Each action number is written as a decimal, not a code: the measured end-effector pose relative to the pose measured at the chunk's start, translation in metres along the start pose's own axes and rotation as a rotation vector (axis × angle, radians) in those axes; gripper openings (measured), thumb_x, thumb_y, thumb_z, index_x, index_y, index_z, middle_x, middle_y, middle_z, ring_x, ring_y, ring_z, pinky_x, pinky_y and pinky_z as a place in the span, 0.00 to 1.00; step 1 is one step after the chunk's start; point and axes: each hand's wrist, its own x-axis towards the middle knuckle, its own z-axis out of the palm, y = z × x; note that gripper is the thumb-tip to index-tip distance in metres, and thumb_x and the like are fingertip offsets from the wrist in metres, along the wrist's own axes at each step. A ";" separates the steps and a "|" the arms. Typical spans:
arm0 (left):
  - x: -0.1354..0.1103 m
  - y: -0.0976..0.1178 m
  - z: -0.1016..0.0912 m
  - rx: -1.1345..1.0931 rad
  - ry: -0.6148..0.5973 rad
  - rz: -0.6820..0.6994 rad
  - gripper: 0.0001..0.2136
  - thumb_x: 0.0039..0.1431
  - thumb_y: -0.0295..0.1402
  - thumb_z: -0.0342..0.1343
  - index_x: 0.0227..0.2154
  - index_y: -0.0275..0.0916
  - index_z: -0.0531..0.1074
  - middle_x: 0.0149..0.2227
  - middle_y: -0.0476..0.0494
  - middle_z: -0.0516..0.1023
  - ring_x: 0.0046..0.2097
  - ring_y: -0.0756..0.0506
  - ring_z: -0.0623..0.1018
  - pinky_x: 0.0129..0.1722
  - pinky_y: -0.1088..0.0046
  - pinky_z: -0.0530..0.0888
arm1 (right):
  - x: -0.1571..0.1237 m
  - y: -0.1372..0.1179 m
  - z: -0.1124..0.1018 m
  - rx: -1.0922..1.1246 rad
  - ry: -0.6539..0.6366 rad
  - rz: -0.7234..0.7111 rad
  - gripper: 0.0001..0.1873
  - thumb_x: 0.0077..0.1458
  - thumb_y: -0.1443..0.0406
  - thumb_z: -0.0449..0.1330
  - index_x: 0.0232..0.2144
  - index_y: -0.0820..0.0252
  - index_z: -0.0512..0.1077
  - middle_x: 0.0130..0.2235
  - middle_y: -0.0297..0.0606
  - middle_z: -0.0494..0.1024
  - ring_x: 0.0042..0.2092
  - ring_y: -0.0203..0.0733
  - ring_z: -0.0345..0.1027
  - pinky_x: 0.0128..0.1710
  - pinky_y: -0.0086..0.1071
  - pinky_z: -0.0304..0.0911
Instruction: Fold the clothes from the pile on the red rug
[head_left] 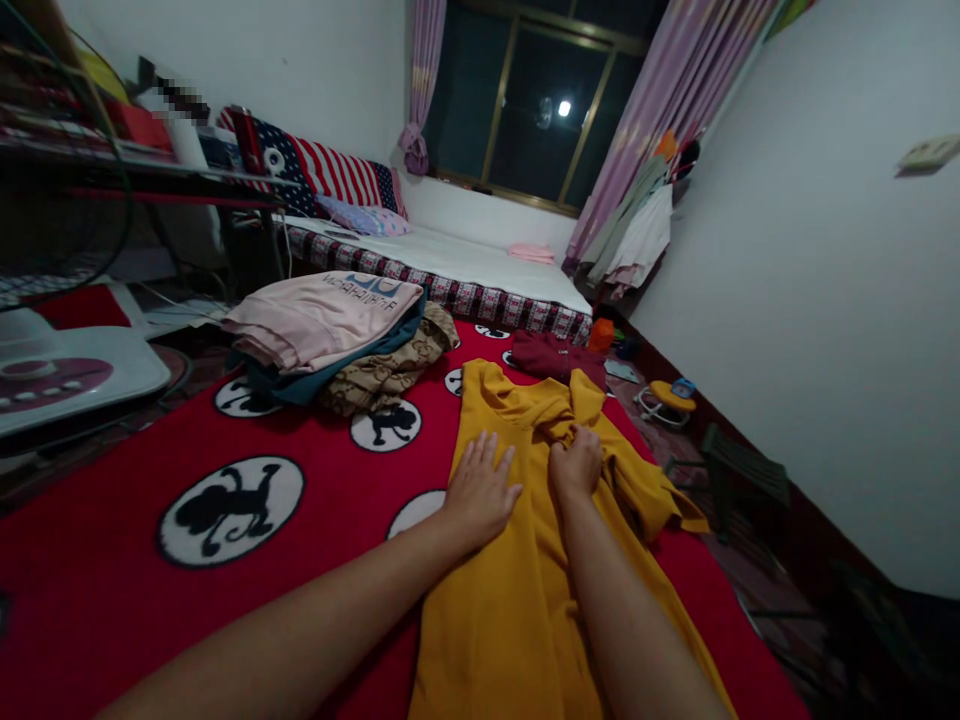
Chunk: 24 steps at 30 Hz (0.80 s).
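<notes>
A mustard-yellow garment (510,600) lies spread lengthwise on a red blanket (150,620) with black-and-white round animal patches. My left hand (480,490) rests flat on the garment's left side, fingers stretched out and apart. My right hand (576,465) is closed, its fingers curled into a bunched fold of the yellow cloth near the garment's upper part. Both forearms reach forward from the bottom of the view.
A pile of folded clothes (330,330), pink on top with teal and patterned brown beneath, sits at the back left. A dark red garment (551,355) lies beyond the yellow one. A mattress (450,265) runs under the window; a fan base (60,375) stands left, a small chair (742,470) right.
</notes>
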 end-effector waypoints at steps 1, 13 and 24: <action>-0.002 -0.001 0.002 0.023 0.007 0.009 0.28 0.64 0.43 0.45 0.62 0.33 0.58 0.66 0.28 0.52 0.68 0.33 0.50 0.65 0.52 0.52 | 0.001 -0.002 0.000 -0.064 -0.058 0.012 0.16 0.49 0.68 0.53 0.41 0.62 0.72 0.45 0.52 0.72 0.47 0.55 0.66 0.46 0.44 0.61; -0.003 0.000 0.002 0.031 0.041 0.043 0.25 0.63 0.45 0.47 0.60 0.40 0.63 0.66 0.33 0.54 0.68 0.34 0.50 0.65 0.54 0.51 | 0.083 0.022 -0.080 -0.291 -0.136 -0.285 0.15 0.50 0.71 0.52 0.35 0.60 0.76 0.41 0.46 0.77 0.45 0.48 0.68 0.40 0.34 0.59; -0.005 0.003 -0.002 -0.073 0.040 0.030 0.19 0.62 0.40 0.50 0.54 0.42 0.68 0.65 0.35 0.56 0.67 0.33 0.52 0.65 0.52 0.52 | 0.101 -0.044 -0.015 -0.184 -0.440 -0.303 0.18 0.49 0.73 0.54 0.41 0.58 0.76 0.45 0.42 0.78 0.46 0.44 0.71 0.45 0.32 0.62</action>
